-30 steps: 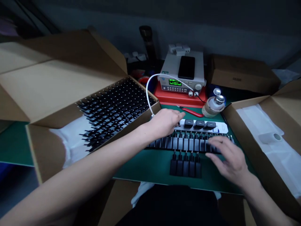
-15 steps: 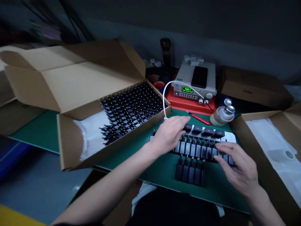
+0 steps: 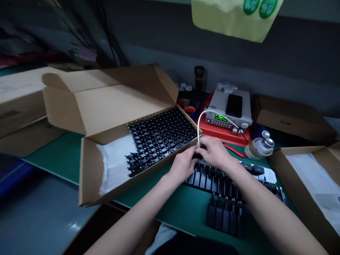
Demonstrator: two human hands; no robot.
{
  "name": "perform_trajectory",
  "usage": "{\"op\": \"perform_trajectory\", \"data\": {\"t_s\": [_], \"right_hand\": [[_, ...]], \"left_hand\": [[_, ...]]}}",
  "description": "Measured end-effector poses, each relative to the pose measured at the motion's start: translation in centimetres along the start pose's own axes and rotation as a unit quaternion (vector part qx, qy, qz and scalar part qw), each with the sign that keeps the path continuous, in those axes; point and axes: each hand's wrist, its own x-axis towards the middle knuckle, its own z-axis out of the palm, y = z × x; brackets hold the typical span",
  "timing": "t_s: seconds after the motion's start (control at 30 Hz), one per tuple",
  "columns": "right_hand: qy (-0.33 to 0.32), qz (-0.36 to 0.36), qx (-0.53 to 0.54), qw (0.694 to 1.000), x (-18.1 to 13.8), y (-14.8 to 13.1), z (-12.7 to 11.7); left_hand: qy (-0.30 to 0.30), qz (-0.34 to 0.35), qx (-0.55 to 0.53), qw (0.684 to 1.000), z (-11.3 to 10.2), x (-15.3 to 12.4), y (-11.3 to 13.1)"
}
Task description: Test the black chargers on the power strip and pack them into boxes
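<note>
Nearest: short row of slim black plastic plug adapters with metal pins [image 3: 225, 216], on the green tabletop [image 3: 172, 210]; lower ends lost in shadow and blur.

Beyond it: longer row of like black adapters [image 3: 202, 180], pins pointing away; its right part is partly covered by the bare right forearm [image 3: 255, 191].

Left hand [image 3: 183, 165]: fingers bent at a small dark block [image 3: 197, 156], mostly hidden between the hands; whether it grips the block cannot be told.

Right hand [image 3: 212, 150]: fingertips pinching the lower end of a thin white cable [image 3: 198, 131], just above that block; cable tip concealed.

Behind the forearm: white strip [image 3: 270, 175] bearing black blocks, some covered.

Left: open brown cardboard box [image 3: 82, 170], holding close-packed black adapters and a white sheet [image 3: 115, 163].

Right: second open cardboard box, cut off by the frame, with white lining [image 3: 305, 173].

Farther: red-handled tool [image 3: 236, 151], one end behind the right hand; round pot with silver-topped bottles [image 3: 259, 148]; grey bench instrument [image 3: 212, 106] on a red tray, green display lettering hard to read, black phone [image 3: 234, 105] on top.

Top edge: yellow sheet [image 3: 233, 19], cropped.
</note>
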Motion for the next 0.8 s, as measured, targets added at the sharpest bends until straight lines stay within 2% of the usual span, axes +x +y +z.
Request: {"op": "perform_trajectory", "data": {"t_s": [0.13, 0.23, 0.37, 0.5, 0.67, 0.8], "right_hand": [[0.036, 0.031, 0.085, 0.995, -2.1, 0.8, -2.0], [0.032, 0.046, 0.01, 0.998, -3.7, 1.5, -2.3], [0.022, 0.013, -0.103, 0.994, -4.4, 1.7, -1.4], [0.011, 0.01, -0.105, 0.994, -4.0, 1.6, -1.4], [0.007, 0.001, -0.083, 0.997, -3.9, 1.8, -1.7], [-0.004, -0.007, -0.075, 0.997, -4.1, 1.8, -1.8]], "left_hand": [[-0.004, -0.002, 0.018, 1.0, -0.1, -0.3, -0.1], [-0.012, -0.005, 0.014, 1.0, -0.1, -0.4, 0.0], [-0.019, -0.014, 0.015, 1.0, -0.2, -0.2, 0.1], [-0.04, -0.002, -0.008, 0.999, -0.8, 0.3, 0.2], [-0.022, 0.064, -0.115, 0.991, -2.9, 0.3, 0.7], [-0.07, 0.073, -0.126, 0.987, -2.7, 0.1, 1.3]]}}
